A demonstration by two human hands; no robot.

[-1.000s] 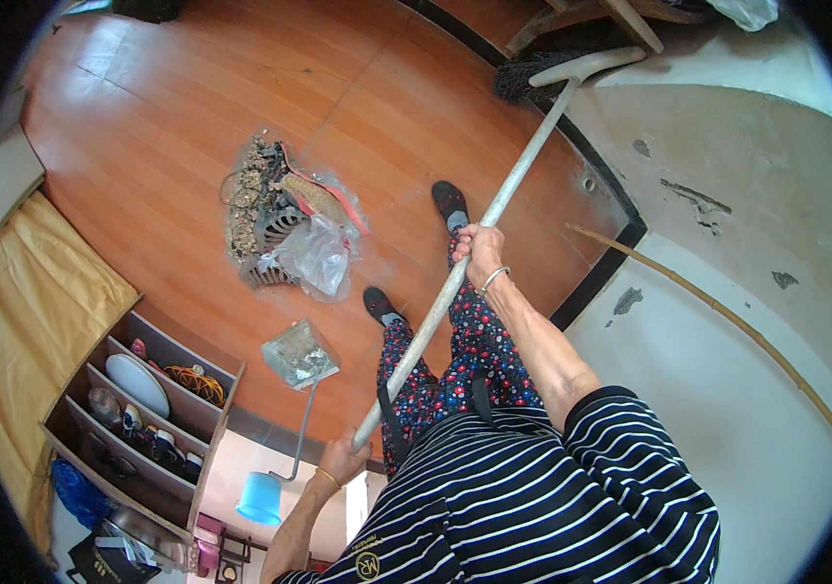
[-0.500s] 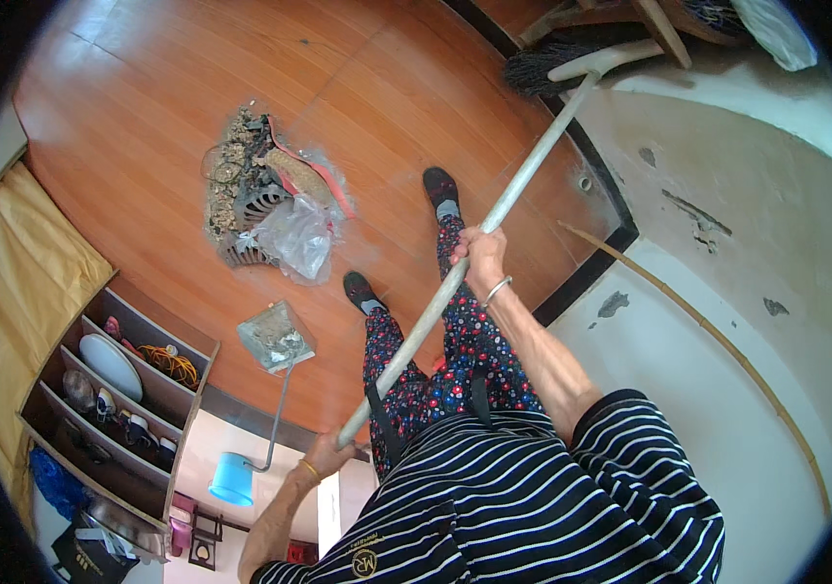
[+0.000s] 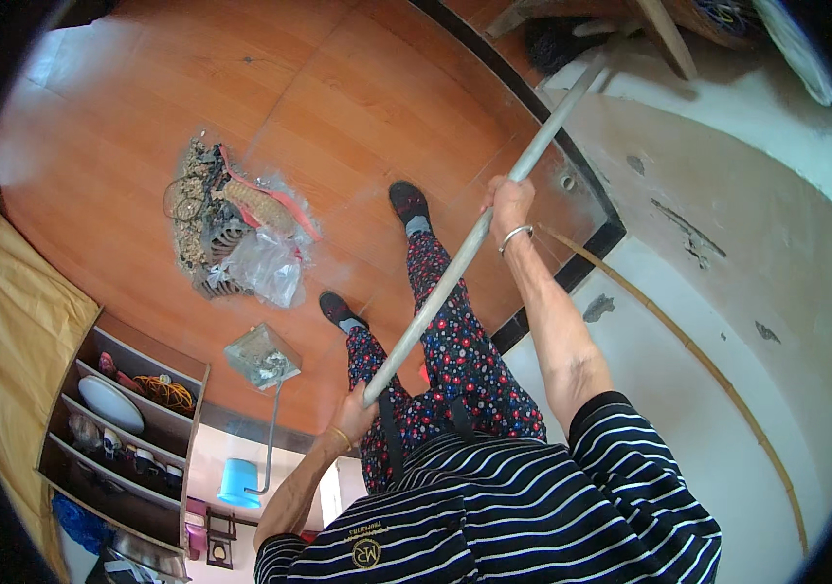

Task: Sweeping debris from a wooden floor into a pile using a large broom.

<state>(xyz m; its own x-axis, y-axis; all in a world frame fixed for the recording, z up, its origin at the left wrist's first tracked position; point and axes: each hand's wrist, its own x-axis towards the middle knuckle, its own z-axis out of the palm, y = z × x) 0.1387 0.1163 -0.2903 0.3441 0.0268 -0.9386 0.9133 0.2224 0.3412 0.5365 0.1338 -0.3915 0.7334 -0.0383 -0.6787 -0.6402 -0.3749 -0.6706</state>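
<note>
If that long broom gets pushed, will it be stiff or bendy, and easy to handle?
The broom's pale pole is probably stiff: it runs nearly straight between the left hand and right hand. It may feel heavy at the far end, with its head well beyond both hands. The dark bristles, though shadowed, look brushy and would likely flex.

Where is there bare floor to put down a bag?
The widest free patch of floor lies between the debris pile and the dark skirting. A smaller one lies between the pile and the shelf unit. It's crowded where the broom head sits near wooden legs, and tight between pile and dustpan.
</note>
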